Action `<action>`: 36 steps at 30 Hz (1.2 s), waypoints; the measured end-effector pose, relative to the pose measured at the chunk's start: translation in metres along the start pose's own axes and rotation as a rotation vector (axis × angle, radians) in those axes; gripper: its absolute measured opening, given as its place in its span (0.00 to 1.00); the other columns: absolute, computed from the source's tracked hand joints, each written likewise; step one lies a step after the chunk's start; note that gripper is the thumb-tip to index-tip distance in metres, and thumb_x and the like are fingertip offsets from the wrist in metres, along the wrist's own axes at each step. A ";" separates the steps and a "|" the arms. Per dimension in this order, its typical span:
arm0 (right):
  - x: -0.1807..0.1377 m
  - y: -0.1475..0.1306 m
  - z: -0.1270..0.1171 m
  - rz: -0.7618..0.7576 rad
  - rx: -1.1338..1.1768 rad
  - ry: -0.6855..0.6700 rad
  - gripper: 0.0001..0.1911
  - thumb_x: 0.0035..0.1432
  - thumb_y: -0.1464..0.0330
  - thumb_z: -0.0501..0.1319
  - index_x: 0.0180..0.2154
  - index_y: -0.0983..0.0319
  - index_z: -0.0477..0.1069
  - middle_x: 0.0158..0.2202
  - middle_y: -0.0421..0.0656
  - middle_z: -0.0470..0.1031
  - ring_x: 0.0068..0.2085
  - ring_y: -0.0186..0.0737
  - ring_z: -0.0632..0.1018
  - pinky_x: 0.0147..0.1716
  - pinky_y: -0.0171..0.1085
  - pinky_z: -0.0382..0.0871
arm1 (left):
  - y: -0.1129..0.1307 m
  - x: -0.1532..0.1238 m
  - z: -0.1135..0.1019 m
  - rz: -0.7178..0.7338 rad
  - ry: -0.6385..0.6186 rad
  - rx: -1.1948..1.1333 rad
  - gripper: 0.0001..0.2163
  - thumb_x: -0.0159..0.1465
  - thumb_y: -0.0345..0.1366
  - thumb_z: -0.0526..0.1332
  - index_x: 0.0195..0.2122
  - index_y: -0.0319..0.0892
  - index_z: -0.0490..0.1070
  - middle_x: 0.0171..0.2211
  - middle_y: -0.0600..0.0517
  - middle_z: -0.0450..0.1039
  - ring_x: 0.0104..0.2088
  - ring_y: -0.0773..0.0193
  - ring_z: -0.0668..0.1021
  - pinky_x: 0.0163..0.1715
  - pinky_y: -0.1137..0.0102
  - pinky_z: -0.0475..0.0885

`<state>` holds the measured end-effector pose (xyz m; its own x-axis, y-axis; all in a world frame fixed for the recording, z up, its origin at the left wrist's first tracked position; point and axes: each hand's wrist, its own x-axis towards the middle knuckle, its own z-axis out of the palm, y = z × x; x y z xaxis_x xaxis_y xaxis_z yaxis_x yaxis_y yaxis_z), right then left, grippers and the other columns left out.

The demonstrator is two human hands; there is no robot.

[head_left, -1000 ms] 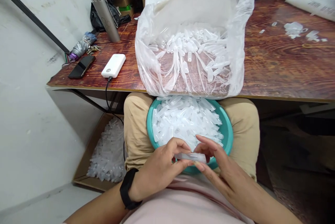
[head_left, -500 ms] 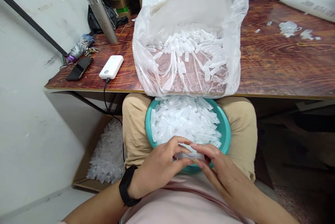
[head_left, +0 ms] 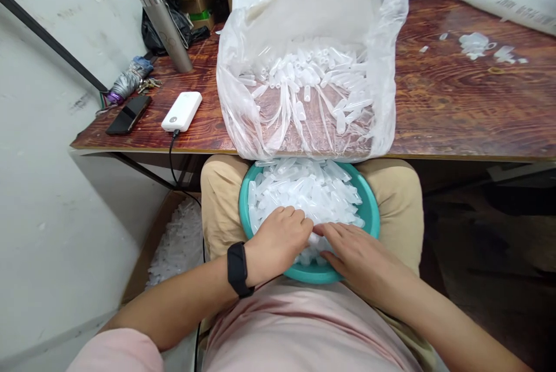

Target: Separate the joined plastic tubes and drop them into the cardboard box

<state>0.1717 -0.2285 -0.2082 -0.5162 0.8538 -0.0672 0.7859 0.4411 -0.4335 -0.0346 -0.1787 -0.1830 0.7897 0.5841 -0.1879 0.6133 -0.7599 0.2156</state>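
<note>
Left hand [head_left: 280, 241] curled, right hand [head_left: 354, 250] half open, any hold unclear, translucent plastic tubes [head_left: 308, 192] beneath, teal basin's near rim [head_left: 315, 274].

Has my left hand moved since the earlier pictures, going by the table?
Yes, forward: your left hand is now closer to the front edge of the table, and reaches farther over the teal basin.
</note>
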 end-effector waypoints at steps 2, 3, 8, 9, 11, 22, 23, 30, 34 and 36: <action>0.005 -0.004 0.004 0.008 -0.005 0.003 0.16 0.62 0.80 0.56 0.49 0.65 0.71 0.42 0.51 0.80 0.44 0.56 0.82 0.43 0.52 0.76 | -0.001 0.003 -0.002 -0.005 -0.020 -0.016 0.08 0.71 0.37 0.62 0.46 0.37 0.72 0.45 0.44 0.74 0.47 0.49 0.76 0.47 0.58 0.73; 0.007 -0.003 0.005 0.008 0.005 0.005 0.16 0.62 0.80 0.56 0.49 0.64 0.71 0.42 0.50 0.80 0.44 0.55 0.82 0.42 0.50 0.76 | -0.002 0.001 -0.004 -0.016 -0.019 -0.031 0.09 0.71 0.38 0.62 0.46 0.37 0.72 0.45 0.45 0.74 0.47 0.50 0.77 0.46 0.58 0.73; 0.006 0.008 0.002 0.021 0.104 0.050 0.16 0.68 0.76 0.54 0.54 0.61 0.70 0.46 0.48 0.78 0.45 0.46 0.82 0.43 0.43 0.77 | -0.008 -0.018 -0.007 -0.084 0.097 -0.246 0.07 0.72 0.37 0.61 0.48 0.40 0.71 0.47 0.47 0.75 0.49 0.54 0.78 0.49 0.61 0.73; 0.004 0.009 0.000 0.036 0.174 0.090 0.16 0.70 0.73 0.54 0.55 0.60 0.71 0.47 0.48 0.77 0.44 0.43 0.81 0.43 0.42 0.77 | -0.008 -0.022 -0.006 -0.086 0.133 -0.330 0.09 0.73 0.38 0.60 0.50 0.40 0.71 0.49 0.47 0.76 0.51 0.55 0.78 0.52 0.62 0.72; 0.001 0.008 -0.005 0.072 0.357 0.212 0.15 0.72 0.67 0.56 0.56 0.56 0.72 0.47 0.46 0.75 0.44 0.40 0.80 0.44 0.39 0.77 | -0.007 -0.029 -0.005 -0.098 0.189 -0.502 0.12 0.75 0.41 0.57 0.54 0.42 0.69 0.52 0.49 0.77 0.54 0.57 0.77 0.55 0.64 0.70; -0.013 -0.015 -0.022 0.131 0.603 0.382 0.12 0.68 0.59 0.63 0.49 0.54 0.79 0.46 0.46 0.81 0.46 0.43 0.83 0.44 0.38 0.80 | 0.008 -0.047 -0.017 -0.225 0.159 -0.903 0.14 0.75 0.49 0.55 0.44 0.43 0.71 0.40 0.55 0.74 0.41 0.64 0.76 0.43 0.71 0.69; -0.014 -0.016 -0.022 0.114 0.538 0.380 0.12 0.69 0.60 0.62 0.49 0.54 0.79 0.47 0.46 0.81 0.47 0.43 0.83 0.46 0.39 0.80 | 0.008 -0.048 -0.017 -0.234 0.147 -0.915 0.14 0.74 0.49 0.55 0.43 0.43 0.71 0.39 0.55 0.74 0.40 0.64 0.76 0.42 0.71 0.69; -0.021 -0.026 -0.020 -0.002 0.240 0.304 0.21 0.72 0.67 0.57 0.64 0.52 0.63 0.52 0.44 0.81 0.50 0.40 0.84 0.52 0.41 0.79 | 0.010 -0.051 -0.010 -0.132 0.223 -0.794 0.10 0.74 0.38 0.59 0.54 0.45 0.70 0.52 0.51 0.77 0.53 0.61 0.77 0.55 0.68 0.70; -0.022 -0.027 -0.022 -0.038 0.179 0.334 0.22 0.73 0.65 0.57 0.65 0.52 0.62 0.52 0.44 0.81 0.51 0.43 0.83 0.50 0.43 0.80 | 0.008 -0.053 -0.005 -0.087 0.258 -0.680 0.12 0.73 0.32 0.60 0.56 0.44 0.68 0.53 0.50 0.76 0.55 0.61 0.77 0.58 0.66 0.70; -0.023 -0.027 -0.025 -0.093 0.145 0.349 0.22 0.73 0.67 0.57 0.65 0.52 0.61 0.52 0.45 0.81 0.51 0.44 0.83 0.49 0.43 0.80 | 0.007 -0.053 -0.004 -0.073 0.264 -0.649 0.12 0.72 0.30 0.61 0.56 0.43 0.69 0.52 0.50 0.76 0.55 0.60 0.77 0.57 0.66 0.71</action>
<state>0.1708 -0.2527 -0.1730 -0.4162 0.8659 0.2773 0.6723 0.4984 -0.5474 -0.0721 -0.2143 -0.1673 0.6736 0.7391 -0.0023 0.4858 -0.4404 0.7550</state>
